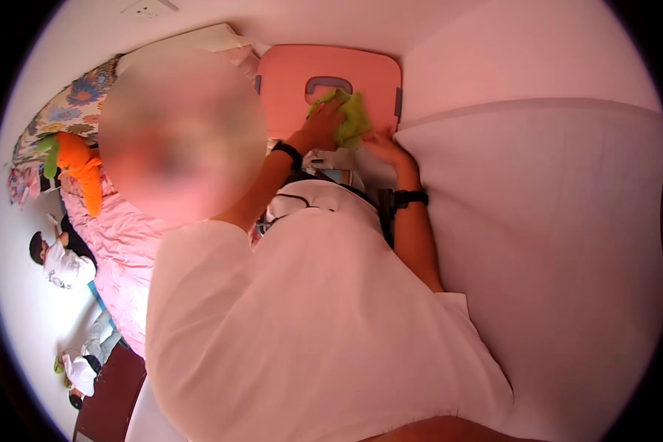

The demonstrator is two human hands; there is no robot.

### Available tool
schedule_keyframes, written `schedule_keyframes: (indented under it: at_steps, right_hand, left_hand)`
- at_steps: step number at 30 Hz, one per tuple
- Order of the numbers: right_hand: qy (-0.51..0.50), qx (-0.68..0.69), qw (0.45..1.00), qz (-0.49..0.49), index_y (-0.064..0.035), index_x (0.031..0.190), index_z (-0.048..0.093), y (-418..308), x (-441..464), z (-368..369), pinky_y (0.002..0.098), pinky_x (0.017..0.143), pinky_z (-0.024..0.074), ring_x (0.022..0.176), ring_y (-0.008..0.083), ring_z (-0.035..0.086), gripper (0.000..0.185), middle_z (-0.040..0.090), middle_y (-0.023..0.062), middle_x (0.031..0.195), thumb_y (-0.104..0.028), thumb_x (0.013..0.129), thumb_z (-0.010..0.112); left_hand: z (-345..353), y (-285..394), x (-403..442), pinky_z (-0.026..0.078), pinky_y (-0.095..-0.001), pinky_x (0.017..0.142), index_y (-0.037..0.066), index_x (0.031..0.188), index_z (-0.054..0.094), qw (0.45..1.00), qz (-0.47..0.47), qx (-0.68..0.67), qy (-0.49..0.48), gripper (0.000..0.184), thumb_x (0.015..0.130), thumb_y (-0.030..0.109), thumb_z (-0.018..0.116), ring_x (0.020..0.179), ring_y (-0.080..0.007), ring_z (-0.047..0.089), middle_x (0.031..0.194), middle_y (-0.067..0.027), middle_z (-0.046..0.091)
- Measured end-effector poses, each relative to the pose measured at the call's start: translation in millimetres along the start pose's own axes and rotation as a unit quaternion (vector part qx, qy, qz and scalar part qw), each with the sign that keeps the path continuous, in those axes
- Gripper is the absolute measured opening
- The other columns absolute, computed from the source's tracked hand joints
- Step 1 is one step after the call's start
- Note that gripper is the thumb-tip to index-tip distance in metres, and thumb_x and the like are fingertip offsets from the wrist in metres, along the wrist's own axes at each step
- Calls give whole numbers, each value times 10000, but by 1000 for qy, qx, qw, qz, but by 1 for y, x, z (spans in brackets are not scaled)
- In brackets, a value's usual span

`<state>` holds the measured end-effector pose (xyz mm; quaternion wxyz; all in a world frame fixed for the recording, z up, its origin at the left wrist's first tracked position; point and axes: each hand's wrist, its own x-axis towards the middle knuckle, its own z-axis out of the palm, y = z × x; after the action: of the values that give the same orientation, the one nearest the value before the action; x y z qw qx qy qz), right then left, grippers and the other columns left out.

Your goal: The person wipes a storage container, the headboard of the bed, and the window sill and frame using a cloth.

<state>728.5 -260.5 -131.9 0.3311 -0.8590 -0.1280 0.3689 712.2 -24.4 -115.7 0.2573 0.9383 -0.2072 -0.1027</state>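
My left hand (pixel 323 125) holds a green cloth (pixel 354 118) against the lid of a pink storage box (pixel 287 81). The lid has a grey handle (pixel 328 83) just beyond the cloth, and grey clips at its sides. My right hand (pixel 387 149) is at the near right corner of the box, its fingers partly spread beside the lower edge of the cloth. Nothing can be made out in it. Both wrists wear black bands.
A pink bedspread (pixel 125 250) lies left, with an orange carrot-shaped plush (pixel 79 166) and a floral cushion (pixel 74 103). A blurred disc hides part of that side. A pale wall panel (pixel 538 221) rises close on the right. Two people (pixel 66 261) (pixel 81 372) are at far left.
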Motion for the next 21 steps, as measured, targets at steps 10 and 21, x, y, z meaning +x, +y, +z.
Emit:
schedule_keyframes:
  at_steps: [10,21]
  right_hand:
    - [46,-110,993,-3,-84,1069,697,-14,-12,-6,425,1011,438,1106,318,614,505,656,237,1108,-478,754,691]
    - [93,-117,989,13,67,1279,422,-117,-21,25,481,870,519,1024,428,631,670,641,293,1051,-336,821,699]
  left_hand:
    - [25,30,-7,298,-508,1098,91,1112,561,988,-51,61,132,552,608,149,778,1304,-389,405,1365,-219,432]
    - [38,20,-27,276,-507,1118,88,1199,499,980,-49,57,182,517,724,146,695,1336,-408,367,1386,-235,419]
